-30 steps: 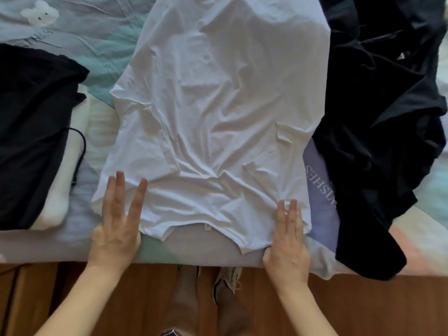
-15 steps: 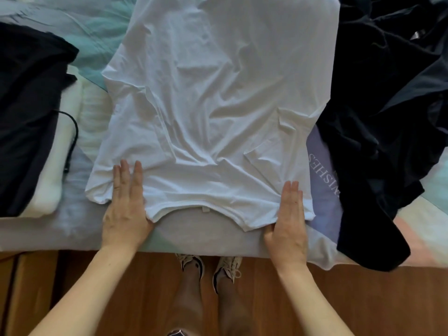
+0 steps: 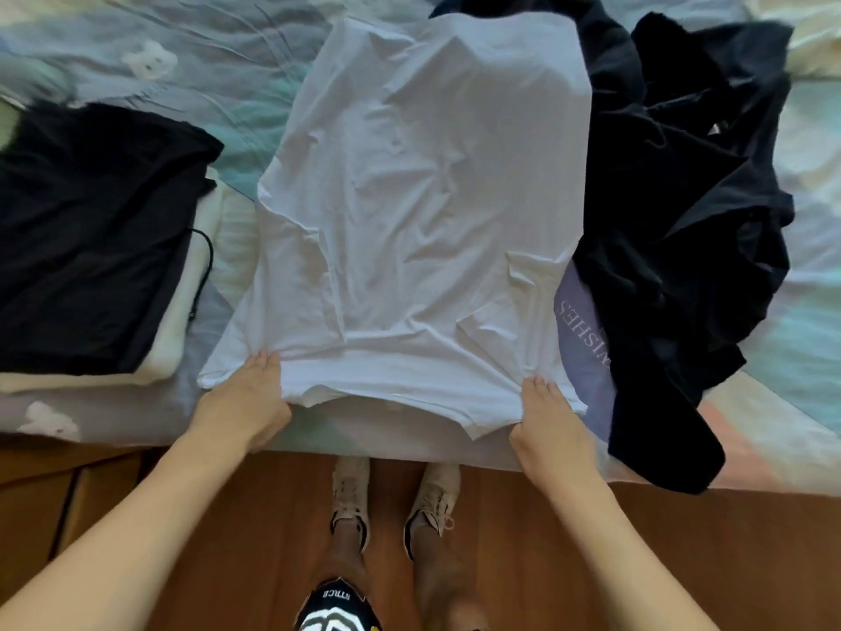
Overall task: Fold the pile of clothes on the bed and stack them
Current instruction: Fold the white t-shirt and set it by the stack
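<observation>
1. Head view: white t-shirt point(image 3: 423, 211) lies spread flat mid-bed point(image 3: 113, 52), collar end at the near edge.
2. Left hand point(image 3: 245, 403) and right hand point(image 3: 546, 416) each pinch the shirt's near corners.
3. Folded stack point(image 3: 91, 239) on the left, black clothes pile point(image 3: 682, 211) touching the shirt's right side.

- A wooden, reddish-brown plank floor point(image 3: 637, 562) runs along the near edge of the bed.
- Two beige lace-up sneakers point(image 3: 350, 489) stand side by side on it.
- A thin black cord point(image 3: 200, 275) lies beside the folded stack.
</observation>
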